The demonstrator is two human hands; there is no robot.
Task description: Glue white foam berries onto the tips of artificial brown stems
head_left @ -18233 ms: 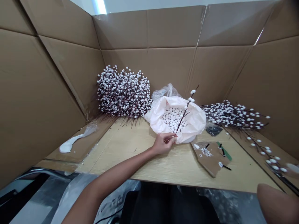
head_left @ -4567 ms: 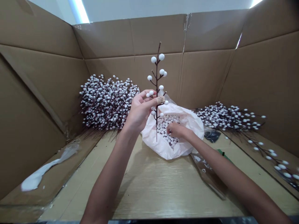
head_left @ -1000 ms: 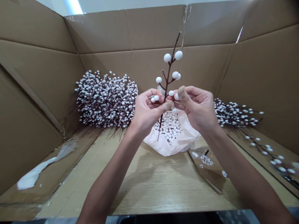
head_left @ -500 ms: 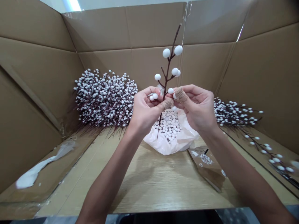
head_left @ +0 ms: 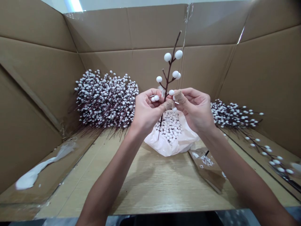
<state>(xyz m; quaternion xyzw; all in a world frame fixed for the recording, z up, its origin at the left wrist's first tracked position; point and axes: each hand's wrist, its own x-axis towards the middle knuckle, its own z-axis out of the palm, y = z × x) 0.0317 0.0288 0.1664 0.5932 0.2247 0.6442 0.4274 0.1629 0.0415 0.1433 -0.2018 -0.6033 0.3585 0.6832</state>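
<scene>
1. The left hand (head_left: 148, 108) and right hand (head_left: 194, 108) are raised close together at the centre of the view, their fingertips clamped on a thin brown berry spray (head_left: 167, 82). Beige finger wraps (head_left: 179, 96) show on the right hand.
2. The spray stands nearly upright between the hands, its tip leaning toward 1 o'clock and its lower end reaching down over the bag.
3. It should handle as light and slightly springy. Its round white foam berries (head_left: 167, 56) look fragile, so the bare stem is the safest hold.
4. At 6 o'clock from the hands, a white plastic bag (head_left: 162, 147) holds loose foam balls (head_left: 170, 127) on the wooden worktop (head_left: 141, 188).
5. A dense bundle of sprays (head_left: 105, 100) sits at 9 o'clock, a looser pile of sprays (head_left: 235, 114) at 3 o'clock, and a cardboard scrap (head_left: 207, 166) at 5 o'clock.
</scene>
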